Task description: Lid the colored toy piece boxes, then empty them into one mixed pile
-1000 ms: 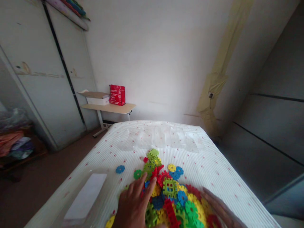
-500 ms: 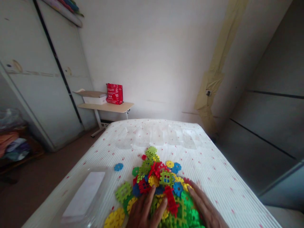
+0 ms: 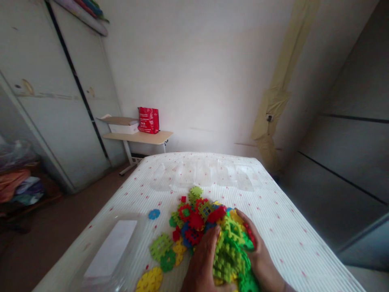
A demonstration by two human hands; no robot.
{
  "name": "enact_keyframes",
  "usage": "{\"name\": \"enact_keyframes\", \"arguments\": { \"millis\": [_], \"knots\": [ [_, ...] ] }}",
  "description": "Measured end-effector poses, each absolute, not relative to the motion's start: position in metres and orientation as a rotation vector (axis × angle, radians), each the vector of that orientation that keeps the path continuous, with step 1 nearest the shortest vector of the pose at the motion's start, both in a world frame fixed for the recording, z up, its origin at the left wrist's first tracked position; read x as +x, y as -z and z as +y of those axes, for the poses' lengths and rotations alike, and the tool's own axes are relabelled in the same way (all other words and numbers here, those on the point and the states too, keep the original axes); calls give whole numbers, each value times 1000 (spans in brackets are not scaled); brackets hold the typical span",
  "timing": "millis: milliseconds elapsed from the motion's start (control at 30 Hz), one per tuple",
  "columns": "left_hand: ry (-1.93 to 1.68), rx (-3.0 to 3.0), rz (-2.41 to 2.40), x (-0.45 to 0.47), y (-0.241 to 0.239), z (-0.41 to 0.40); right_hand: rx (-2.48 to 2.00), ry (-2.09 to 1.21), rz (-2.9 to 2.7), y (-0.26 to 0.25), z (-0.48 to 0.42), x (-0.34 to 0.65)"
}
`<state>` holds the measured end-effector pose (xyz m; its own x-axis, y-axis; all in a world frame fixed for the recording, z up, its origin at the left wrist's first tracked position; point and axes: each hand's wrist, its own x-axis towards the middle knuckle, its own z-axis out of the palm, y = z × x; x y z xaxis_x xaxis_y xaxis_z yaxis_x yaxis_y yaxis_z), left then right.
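Observation:
A heap of colourful plastic interlocking pieces (image 3: 209,227) lies on the white ribbed table cover (image 3: 273,211) in front of me. My left hand (image 3: 204,263) presses against the left side of a raised bunch of green and yellow pieces (image 3: 229,251). My right hand (image 3: 261,255) cups the same bunch from the right, its fingers curled round the red and green edge. Both hands squeeze the bunch between them. Loose pieces lie to the left: a blue gear (image 3: 154,213), a light green square piece (image 3: 160,245) and a yellow gear (image 3: 149,280).
A clear plastic lid or box (image 3: 111,251) lies on the table's left part. Beyond the table stands a small side table (image 3: 139,138) with a red bag (image 3: 148,120) and a white box. A grey wardrobe (image 3: 54,101) is at the left, and clothes are piled low left.
My hands moved from lying flat on the heap to closing in from both sides. They have gathered and lifted a bunch of pieces between them.

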<state>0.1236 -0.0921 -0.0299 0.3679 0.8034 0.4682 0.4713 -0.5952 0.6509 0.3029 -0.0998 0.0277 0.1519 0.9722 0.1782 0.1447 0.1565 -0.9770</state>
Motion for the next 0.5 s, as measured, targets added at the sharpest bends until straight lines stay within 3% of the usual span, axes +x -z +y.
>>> {"name": "enact_keyframes", "arguments": {
  "millis": [233, 500],
  "knots": [
    [-1225, 1751, 1146, 131, 17, -84, -1191, -1049, -1056, -68, -79, 272],
    [-1259, 1553, 1209, 109, -28, -84, -1129, -1112, -1260, -96, -61, 262]
  ]
}}
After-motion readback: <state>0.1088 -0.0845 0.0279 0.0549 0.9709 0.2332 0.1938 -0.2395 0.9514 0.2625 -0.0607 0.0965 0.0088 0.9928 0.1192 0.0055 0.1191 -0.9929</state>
